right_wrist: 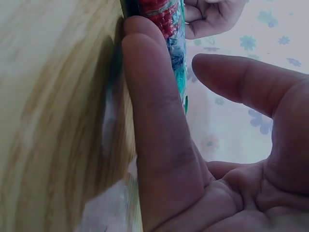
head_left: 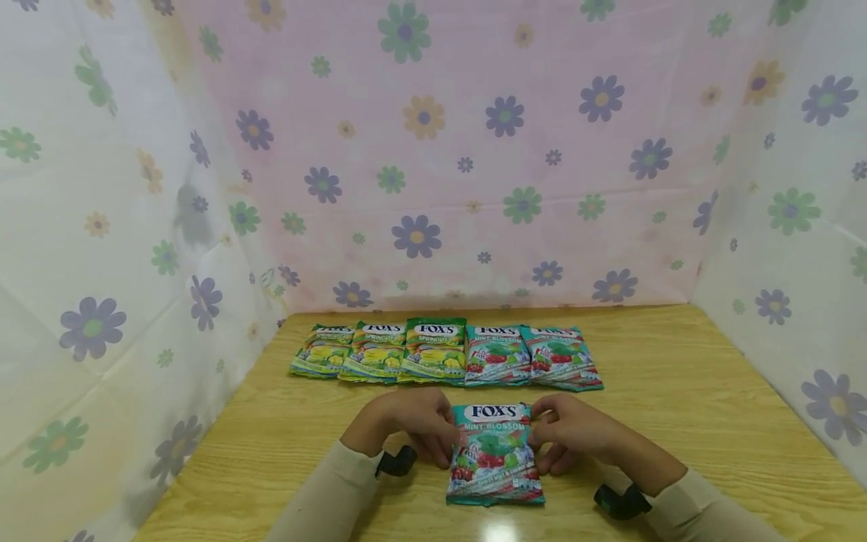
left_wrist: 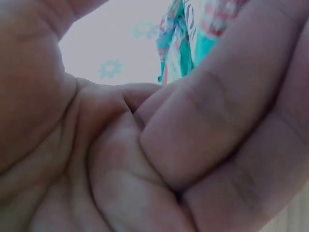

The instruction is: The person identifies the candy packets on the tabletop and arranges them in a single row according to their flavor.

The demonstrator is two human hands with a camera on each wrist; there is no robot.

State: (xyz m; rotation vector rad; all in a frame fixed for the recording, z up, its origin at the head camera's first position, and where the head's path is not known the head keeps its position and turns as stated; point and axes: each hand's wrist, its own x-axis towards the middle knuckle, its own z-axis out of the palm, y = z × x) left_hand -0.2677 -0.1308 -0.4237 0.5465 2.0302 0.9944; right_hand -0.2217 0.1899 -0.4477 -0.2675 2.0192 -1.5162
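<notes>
A teal FOX'S Mint Blossom candy bag (head_left: 494,459) is between both hands near the front of the table. My left hand (head_left: 423,423) has its fingers curled at the bag's left edge and grips it there; in the left wrist view the curled fingers (left_wrist: 207,121) partly cover the bag (left_wrist: 186,43). At the opposite edge, my right hand (head_left: 576,429) touches the bag. The right wrist view shows its long fingers (right_wrist: 159,106) extended against the bag (right_wrist: 176,48), low over the wood, and a gap between thumb tip and bag.
Behind the hands lies a row of bags: several green FOX'S Spring Tea bags (head_left: 433,354) at left and two teal Mint Blossom bags (head_left: 565,357) at right. The wood-grain table (head_left: 684,391) is enclosed by flowered cloth (head_left: 467,188) at the back and sides.
</notes>
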